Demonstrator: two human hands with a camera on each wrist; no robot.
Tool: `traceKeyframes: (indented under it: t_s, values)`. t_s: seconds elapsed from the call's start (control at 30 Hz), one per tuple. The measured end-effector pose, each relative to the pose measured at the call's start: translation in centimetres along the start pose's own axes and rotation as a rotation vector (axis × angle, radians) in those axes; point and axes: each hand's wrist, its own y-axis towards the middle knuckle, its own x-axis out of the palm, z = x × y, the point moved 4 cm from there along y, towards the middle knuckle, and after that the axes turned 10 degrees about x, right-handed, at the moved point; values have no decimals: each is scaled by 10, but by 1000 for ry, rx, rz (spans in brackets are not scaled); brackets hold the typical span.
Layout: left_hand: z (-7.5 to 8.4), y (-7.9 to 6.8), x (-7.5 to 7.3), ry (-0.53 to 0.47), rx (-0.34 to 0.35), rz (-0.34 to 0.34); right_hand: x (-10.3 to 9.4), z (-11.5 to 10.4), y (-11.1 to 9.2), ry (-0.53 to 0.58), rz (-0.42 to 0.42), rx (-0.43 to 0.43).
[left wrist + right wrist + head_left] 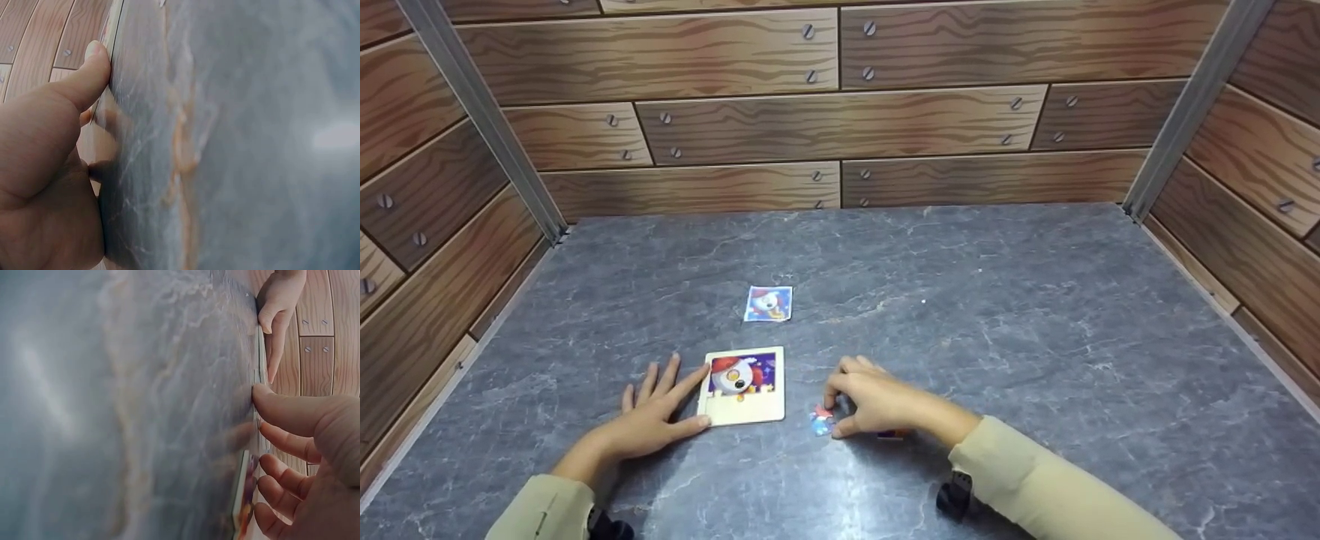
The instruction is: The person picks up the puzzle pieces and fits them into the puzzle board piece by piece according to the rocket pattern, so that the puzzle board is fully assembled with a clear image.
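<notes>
My left hand [649,416] lies with spread fingers at the left side of a cream puzzle board [746,410]. Its index finger and thumb touch the board's edge. Joined pieces showing a red and white cartoon figure [741,375] fill the board's upper part; its lower part is bare cream. Right of the board, my right hand [870,397] pinches a small blue, red and white puzzle piece [820,421] between thumb and index finger, low at the tabletop. A second, dark and orange puzzle piece [246,495] lies under that hand, mostly hidden in the head view.
A small picture card [769,304] with a similar cartoon lies beyond the board on the grey marbled tabletop [997,315]. Wood-patterned walls [840,127] enclose the back and both sides.
</notes>
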Motion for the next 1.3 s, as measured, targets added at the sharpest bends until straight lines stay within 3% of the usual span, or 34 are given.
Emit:
traceKeyframes:
  t_s: [0.6,0.9,1.3]
  values:
    - [-3,2,1,25,-19,9,-1,4,2,5,-27,-106]
    - [-3,2,2,0,-33,-7,-8,5,4,189,-27,-160]
    - [-6,2,2,-3,-30,-12,-11,-2,6,420,-55,-158]
